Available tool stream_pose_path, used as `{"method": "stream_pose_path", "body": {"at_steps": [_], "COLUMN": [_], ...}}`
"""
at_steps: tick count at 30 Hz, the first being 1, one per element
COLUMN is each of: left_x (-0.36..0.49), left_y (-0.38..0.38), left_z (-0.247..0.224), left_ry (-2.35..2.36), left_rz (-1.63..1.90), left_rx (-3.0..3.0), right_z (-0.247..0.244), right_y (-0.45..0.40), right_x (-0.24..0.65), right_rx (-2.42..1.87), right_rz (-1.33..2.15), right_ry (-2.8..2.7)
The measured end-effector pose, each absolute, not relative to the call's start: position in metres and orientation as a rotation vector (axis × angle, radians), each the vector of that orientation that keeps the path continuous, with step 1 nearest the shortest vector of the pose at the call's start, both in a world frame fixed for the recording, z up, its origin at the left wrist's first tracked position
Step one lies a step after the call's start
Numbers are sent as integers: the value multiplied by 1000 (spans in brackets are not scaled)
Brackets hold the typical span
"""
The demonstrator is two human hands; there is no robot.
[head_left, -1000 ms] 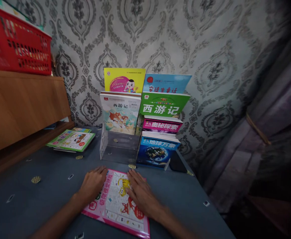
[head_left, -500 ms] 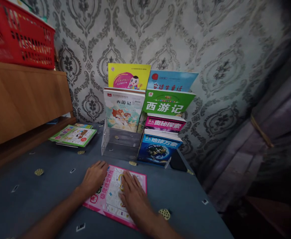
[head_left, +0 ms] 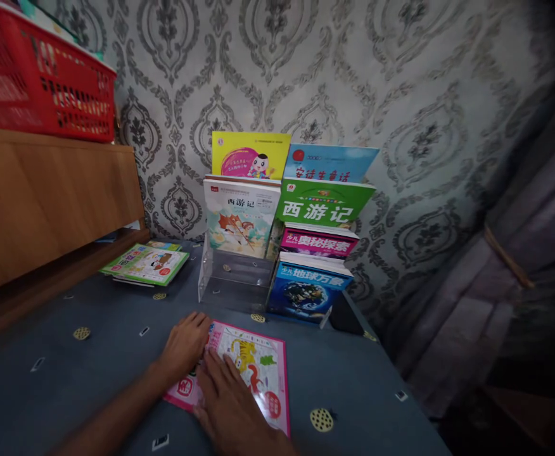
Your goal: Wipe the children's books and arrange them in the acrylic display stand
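A pink-bordered children's book (head_left: 258,354) lies flat on the table, its cover showing a yellow tiger and other drawings. My left hand (head_left: 187,342) rests at the book's upper left edge, its fingers stretched forward and lying flat. Beside it, my right hand (head_left: 227,396) is laid palm down over the left and middle part of the cover, fingers extended. Neither hand grasps anything. Behind the book stands a clear acrylic book rack (head_left: 232,278); its lowest left section holds no book.
The rack bears a white book (head_left: 239,221), a yellow book (head_left: 251,152), a green book (head_left: 325,202) and a blue earth book (head_left: 306,294). At left lie several stacked books (head_left: 149,265) beside a wooden cabinet (head_left: 54,202) with a red basket (head_left: 44,82). A dark flat object (head_left: 351,316) lies right of the rack.
My right hand has slid left across the cover toward my left hand, uncovering the tiger drawing and the right side. My left hand stays at the book's left edge. The view has shifted slightly.
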State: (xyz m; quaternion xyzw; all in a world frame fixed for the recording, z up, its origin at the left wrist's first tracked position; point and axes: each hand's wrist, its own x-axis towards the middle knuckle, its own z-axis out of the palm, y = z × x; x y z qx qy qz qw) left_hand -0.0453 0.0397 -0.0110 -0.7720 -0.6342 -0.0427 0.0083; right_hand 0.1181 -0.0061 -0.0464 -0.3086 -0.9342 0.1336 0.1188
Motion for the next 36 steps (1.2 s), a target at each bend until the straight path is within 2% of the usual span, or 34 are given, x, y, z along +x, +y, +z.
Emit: {"method": "stream_pose_path", "body": {"at_steps": [11,17,24,36], "left_x": [-48,-40,-1,-52], "left_y": [39,33,5,5], "left_z": [-14,-18,-40,-28], "left_ry": [-1918,-1682,-1464,-1671], "left_rz": [-141,-54,-219,-231], "left_rx": [-2417,-2412,-2696,-2548], "right_z": [-56,-48,-37,-39], "right_y": [-7,-11,-14,-22], "right_x": [180,191,184,187], "right_rx": [-928,-1022,-1082,-1076], "right_rz": [288,306,383,302], "right_ry": [-2725,-2741,-2756,-2686]}}
